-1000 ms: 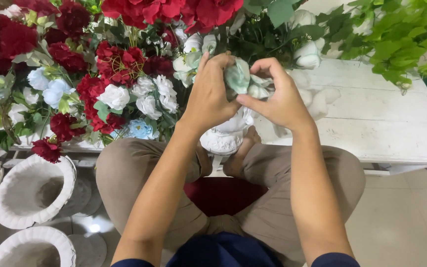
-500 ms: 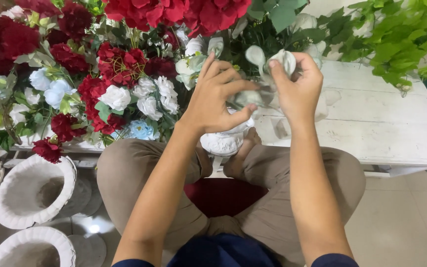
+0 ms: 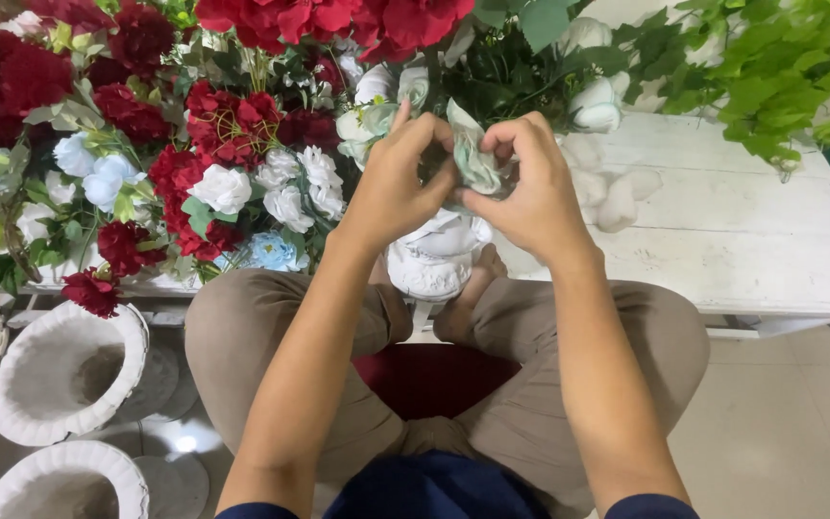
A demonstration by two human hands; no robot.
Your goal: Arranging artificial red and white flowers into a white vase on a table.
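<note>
Both hands, left (image 3: 398, 187) and right (image 3: 528, 187), have fingers pinched shut on a pale green flower (image 3: 476, 163) above the white vase (image 3: 432, 261) by the table's (image 3: 722, 231) near edge, the flower apparently not yet seated.

Both hands now sit closer together than half a second ago, when they are spread apart with the fingers fanned. The left hand (image 3: 398, 187) draws its fingers in, thumb meeting the right one at about three o'clock of it. The right hand (image 3: 530, 187) curls shut around the pale green flower (image 3: 476, 161), which a second ago pokes up between the hands and then rides higher at twelve o'clock (petals loose). Now it is tucked low, just above the white urn vase (image 3: 434, 259).
</note>
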